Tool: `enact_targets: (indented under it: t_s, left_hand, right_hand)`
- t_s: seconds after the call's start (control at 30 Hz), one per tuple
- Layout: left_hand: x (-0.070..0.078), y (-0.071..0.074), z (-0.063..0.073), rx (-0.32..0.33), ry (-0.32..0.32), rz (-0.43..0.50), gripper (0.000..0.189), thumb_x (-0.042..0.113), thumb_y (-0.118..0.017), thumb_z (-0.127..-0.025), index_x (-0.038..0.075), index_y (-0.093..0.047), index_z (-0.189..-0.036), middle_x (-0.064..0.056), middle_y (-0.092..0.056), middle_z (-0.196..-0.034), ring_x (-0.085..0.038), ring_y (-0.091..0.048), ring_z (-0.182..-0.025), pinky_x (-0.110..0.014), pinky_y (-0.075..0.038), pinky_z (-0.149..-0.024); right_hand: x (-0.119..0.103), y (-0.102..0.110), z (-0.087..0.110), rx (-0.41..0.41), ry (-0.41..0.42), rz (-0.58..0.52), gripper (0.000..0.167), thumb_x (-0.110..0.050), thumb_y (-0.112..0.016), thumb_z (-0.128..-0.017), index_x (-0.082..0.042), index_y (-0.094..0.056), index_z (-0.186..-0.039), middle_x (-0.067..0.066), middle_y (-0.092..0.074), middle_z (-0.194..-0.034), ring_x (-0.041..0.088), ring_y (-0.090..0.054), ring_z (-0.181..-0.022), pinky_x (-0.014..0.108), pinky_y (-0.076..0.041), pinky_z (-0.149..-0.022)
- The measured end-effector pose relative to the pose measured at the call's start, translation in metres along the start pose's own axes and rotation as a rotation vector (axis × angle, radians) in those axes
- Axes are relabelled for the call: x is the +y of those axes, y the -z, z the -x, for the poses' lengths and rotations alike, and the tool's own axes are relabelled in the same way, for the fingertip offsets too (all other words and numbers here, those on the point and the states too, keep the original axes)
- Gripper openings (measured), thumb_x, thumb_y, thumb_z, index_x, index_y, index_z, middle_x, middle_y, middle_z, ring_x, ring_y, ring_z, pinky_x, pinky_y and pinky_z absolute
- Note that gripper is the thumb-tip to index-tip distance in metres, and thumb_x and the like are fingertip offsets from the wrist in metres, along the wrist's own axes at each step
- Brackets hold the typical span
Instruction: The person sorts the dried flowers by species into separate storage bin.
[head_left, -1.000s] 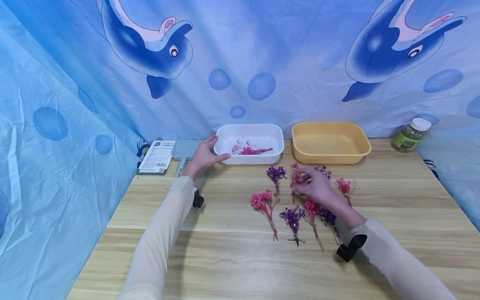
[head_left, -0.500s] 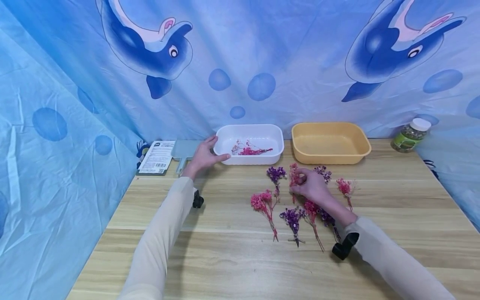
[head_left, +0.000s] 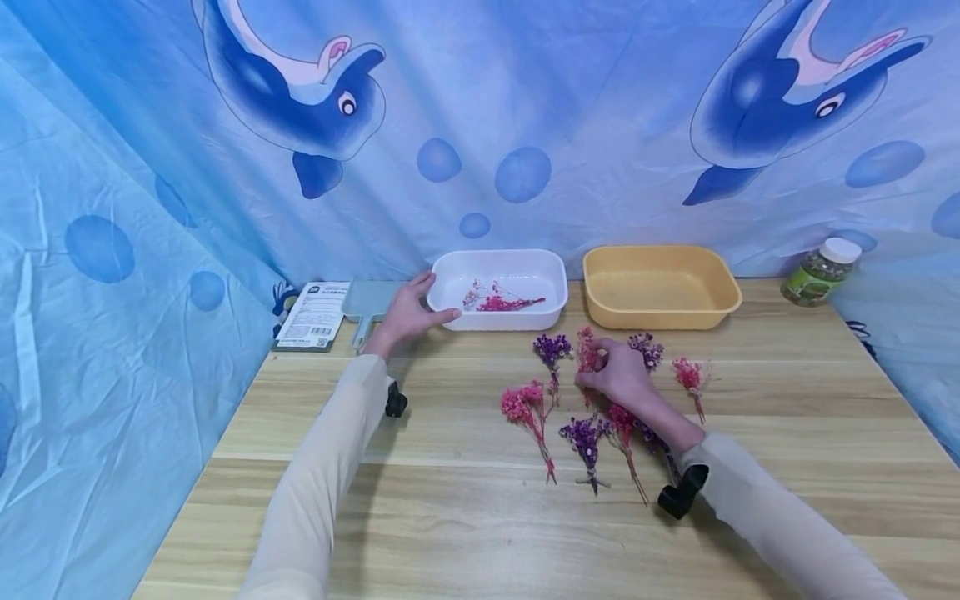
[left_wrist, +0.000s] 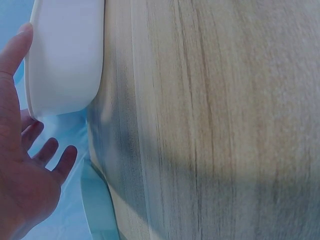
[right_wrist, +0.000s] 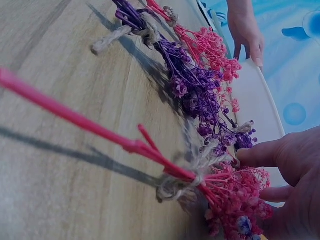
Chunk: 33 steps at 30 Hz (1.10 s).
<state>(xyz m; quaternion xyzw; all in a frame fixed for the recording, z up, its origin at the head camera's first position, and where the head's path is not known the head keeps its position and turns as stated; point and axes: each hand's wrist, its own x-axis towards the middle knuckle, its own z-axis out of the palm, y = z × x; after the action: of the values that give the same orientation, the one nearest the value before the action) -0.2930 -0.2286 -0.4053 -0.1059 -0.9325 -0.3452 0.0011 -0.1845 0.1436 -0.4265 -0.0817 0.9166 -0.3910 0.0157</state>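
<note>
My left hand (head_left: 408, 312) holds the left end of a white plastic basin (head_left: 551, 317), thumb over the front rim and fingers round the back corner. Inside lies a pink dried flower bunch (head_left: 504, 303). At mid-table my right hand (head_left: 624, 373) pinches a paler pink dried flower bunch (head_left: 586, 346) between thumb and fingers, its stem pointing toward me. Purple bunches (head_left: 552, 347) (head_left: 645, 348) flank it. In the right wrist view, a twine-tied pink bunch (right_wrist: 235, 195) in the foreground hides part of the fingers' work.
Nearer me lie more bunches, pink (head_left: 523, 404) and purple (head_left: 585, 440), with another pink one (head_left: 688, 375) at right. A yellow basin (head_left: 660, 318) stands beside the white one. A lidded jar (head_left: 817, 273), a pale blue dustpan (head_left: 363, 329) and a printed packet (head_left: 313, 312) sit along the back.
My right hand has shifted slightly left, its fingers closing further in on the paler pink bunch, which has edged left at its top. The left hand and the white basin stay put.
</note>
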Motion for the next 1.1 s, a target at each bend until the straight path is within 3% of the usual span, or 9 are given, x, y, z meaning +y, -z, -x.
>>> enact_targets:
  t_s: [0.4,0.63,1.1]
  left_hand:
    - [-0.001,-0.001,0.000,0.002,0.005,0.008,0.102,0.048,-0.081,-0.081,0.000,-0.030,-0.154,-0.013,-0.022,-0.163,-0.033,-0.018,-0.149,-0.052,-0.020,-0.118]
    - [-0.002,-0.001,0.000,0.001,-0.001,0.008,0.102,0.046,-0.082,-0.081,0.000,-0.028,-0.155,-0.015,-0.022,-0.163,-0.033,-0.017,-0.149,-0.051,-0.019,-0.119]
    - [0.000,-0.001,0.001,0.002,0.004,-0.004,0.102,0.046,-0.081,-0.082,0.000,-0.028,-0.155,-0.014,-0.021,-0.163,-0.033,-0.017,-0.149,-0.051,-0.018,-0.119]
  right_hand:
    - [-0.002,0.000,0.001,0.021,-0.011,-0.033,0.059,-0.006,-0.081,-0.078,0.012,-0.057,-0.129,0.015,-0.070,-0.085,0.022,-0.067,-0.068,0.040,-0.059,-0.068]
    - [-0.004,0.002,0.004,0.005,-0.015,-0.156,0.058,-0.001,-0.078,-0.081,0.013,-0.053,-0.132,0.022,-0.068,-0.091,0.023,-0.067,-0.060,0.032,-0.059,-0.055]
    - [-0.013,0.018,0.007,-0.077,-0.039,-0.273,0.066,0.002,-0.074,-0.086,0.004,-0.045,-0.146,0.025,-0.061,-0.105,0.027,-0.067,-0.065,0.038,-0.060,-0.056]
